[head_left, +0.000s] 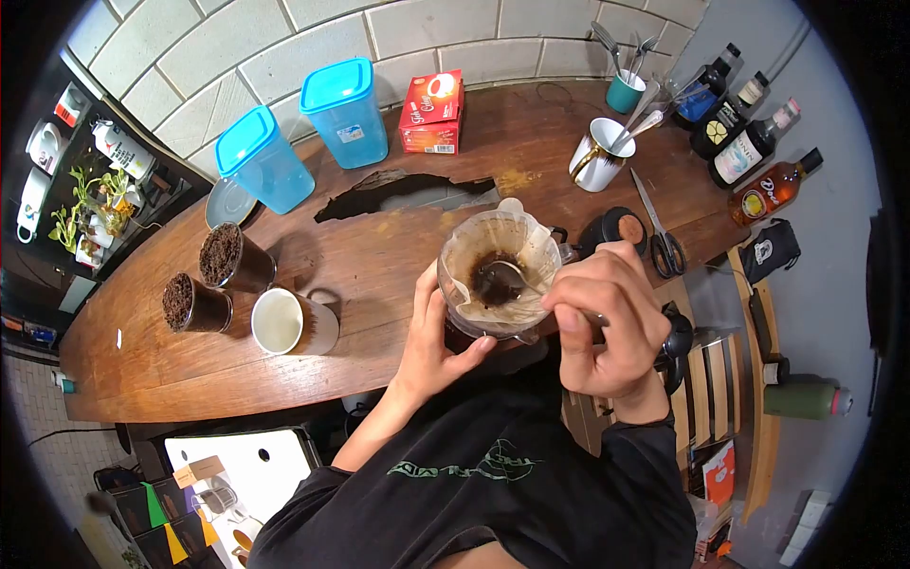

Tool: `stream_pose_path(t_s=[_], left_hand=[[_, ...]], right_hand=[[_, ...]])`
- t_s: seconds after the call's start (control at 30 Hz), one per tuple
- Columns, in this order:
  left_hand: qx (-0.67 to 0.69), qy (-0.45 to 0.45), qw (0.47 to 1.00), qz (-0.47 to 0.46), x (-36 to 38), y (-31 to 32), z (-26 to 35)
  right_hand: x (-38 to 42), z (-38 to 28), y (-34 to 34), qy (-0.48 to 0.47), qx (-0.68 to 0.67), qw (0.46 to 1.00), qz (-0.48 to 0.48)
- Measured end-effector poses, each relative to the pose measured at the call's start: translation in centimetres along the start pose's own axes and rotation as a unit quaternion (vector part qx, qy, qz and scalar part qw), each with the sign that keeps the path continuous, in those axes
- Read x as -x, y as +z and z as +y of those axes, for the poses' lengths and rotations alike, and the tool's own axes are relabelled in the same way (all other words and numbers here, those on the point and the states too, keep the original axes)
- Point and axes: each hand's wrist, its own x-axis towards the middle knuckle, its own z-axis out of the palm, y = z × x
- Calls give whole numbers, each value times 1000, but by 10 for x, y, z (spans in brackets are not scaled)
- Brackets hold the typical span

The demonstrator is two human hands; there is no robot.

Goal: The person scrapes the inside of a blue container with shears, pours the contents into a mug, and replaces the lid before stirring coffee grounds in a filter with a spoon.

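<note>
A clear coffee dripper (453,294) lined with a paper filter (517,235) is in front of my body, with dark wet coffee grounds (493,277) at the bottom of the filter. My left hand (428,346) is wrapped round the dripper's near left side, its thumb at the front. Above the dripper's right side, my right hand (611,318) pinches a spoon (517,272), whose bowl dips into the grounds. A vessel seems to stand under the dripper, mostly hidden.
On the left stand two glasses of dark grounds (222,251) and a white mug (278,322). Blue-lidded containers (346,114) and a red box (432,112) stand behind a jagged hole (408,194). Scissors (661,232), a cutlery mug (597,161) and several bottles (749,142) are right.
</note>
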Motion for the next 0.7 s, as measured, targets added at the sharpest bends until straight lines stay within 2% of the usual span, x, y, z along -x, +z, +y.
stream_pose_path(t_s=[0.17,0.33,0.5,0.7], left_hand=[[10,-13,1000,-8,-1,0,-1],[9,-4,1000,-5,1,1,-2],[0,-3,1000,-7,-1,-1,0],[8,-2,1000,-2,-1,-1,1]], right_hand=[[-3,11,-2,28,17,999,19],[-5,9,-2,-6,25,999,29],[-1,4,1,1,-7,999,-40],[-3,-7,-7,0,-16,1000,2]])
